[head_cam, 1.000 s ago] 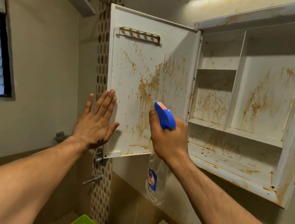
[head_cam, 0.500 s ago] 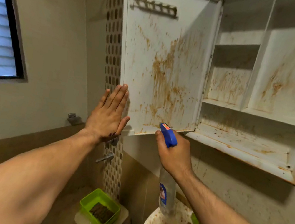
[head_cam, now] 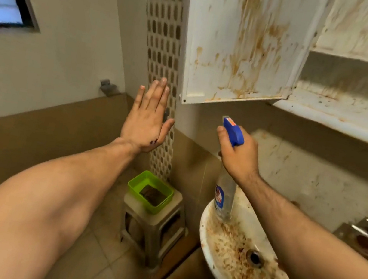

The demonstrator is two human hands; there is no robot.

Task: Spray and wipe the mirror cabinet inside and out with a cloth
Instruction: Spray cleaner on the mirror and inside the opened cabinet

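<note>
A clear, blue-headed spray bottle is held upright in the right grip; the brown-stained white cabinet door is seen open just above.

1. My left hand is bare, with a small dark smudge at its heel, below the thumb.
2. My right hand is bare as well.
3. My left forearm is bare, its skin smooth.
4. My right forearm is bare, with dark hair along it.

Your single head camera looks forward and down, wide-angle, close up to the cabinet door, its lower edge high in view, sink low on your right.
</note>
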